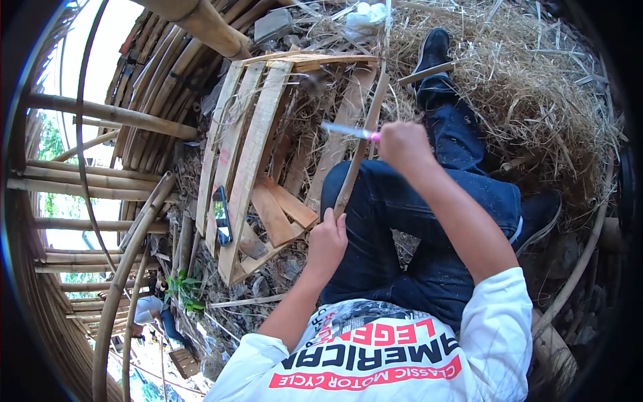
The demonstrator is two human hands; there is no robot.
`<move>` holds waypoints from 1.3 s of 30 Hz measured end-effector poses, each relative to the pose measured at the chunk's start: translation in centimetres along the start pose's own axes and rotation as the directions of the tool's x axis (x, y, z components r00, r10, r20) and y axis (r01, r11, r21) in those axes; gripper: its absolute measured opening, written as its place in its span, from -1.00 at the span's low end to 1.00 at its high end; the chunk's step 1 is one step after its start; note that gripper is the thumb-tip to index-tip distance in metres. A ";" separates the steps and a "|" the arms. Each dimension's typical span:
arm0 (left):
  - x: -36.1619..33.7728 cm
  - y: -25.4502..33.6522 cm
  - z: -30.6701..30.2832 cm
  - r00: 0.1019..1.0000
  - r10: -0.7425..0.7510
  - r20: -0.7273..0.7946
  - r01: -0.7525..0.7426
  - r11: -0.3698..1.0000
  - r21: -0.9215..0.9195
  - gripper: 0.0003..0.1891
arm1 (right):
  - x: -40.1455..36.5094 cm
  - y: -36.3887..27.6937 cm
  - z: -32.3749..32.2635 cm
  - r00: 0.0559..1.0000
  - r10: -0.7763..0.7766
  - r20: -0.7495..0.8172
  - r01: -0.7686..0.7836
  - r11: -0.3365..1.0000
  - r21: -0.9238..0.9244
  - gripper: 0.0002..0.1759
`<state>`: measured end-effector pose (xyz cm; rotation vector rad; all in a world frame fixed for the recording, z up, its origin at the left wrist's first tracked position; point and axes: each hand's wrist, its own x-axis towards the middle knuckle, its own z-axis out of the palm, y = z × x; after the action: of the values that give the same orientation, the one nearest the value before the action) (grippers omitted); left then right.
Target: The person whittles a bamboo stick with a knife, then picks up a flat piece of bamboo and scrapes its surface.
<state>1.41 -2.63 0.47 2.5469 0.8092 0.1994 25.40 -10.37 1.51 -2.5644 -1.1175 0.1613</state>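
Straw-littered ground (529,100) beside an open wall of tan bamboo poles (110,120); a long, thin brown stick (357,157) in a seated person's (375,335) grip.

The stick slants up past a bent knee in dark blue jeans (372,211), its lower end clasped in the left hand (327,242). The right hand (404,146) is closed around a pink-handled knife (345,129); its blade crosses the stick, though contact cannot be told. To the left stands a pale slatted wooden crate (262,144), a dark-framed smartphone (222,214) on its slats.
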 end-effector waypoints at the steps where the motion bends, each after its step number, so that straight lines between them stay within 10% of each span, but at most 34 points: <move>1: 0.0 0.1 -0.2 1.000 -0.006 0.022 0.006 1.000 -0.002 -0.73 | -0.2 0.3 0.8 1.000 -0.008 -0.015 0.008 1.000 -0.008 -0.77; 18: 0.2 0.2 -1.0 0.998 0.047 0.037 -0.049 0.997 0.057 -0.71 | 3.7 7.3 -1.1 0.950 0.287 -0.122 -0.296 0.953 -0.068 -0.67; 28: 0.0 0.2 -0.5 1.000 0.021 0.022 -0.022 1.000 0.019 -0.70 | -0.1 -0.8 0.0 0.997 -0.059 0.055 0.058 0.998 0.009 -0.77; 39: 0.6 0.5 -0.7 0.999 0.007 0.051 -0.007 1.000 0.001 -0.71 | 3.5 4.4 0.3 0.992 0.119 -0.049 -0.122 0.991 -0.060 -0.82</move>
<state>1.94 -2.39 1.34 2.5452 0.7806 0.1354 30.80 -10.51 -0.24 -2.6786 -0.9658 0.0979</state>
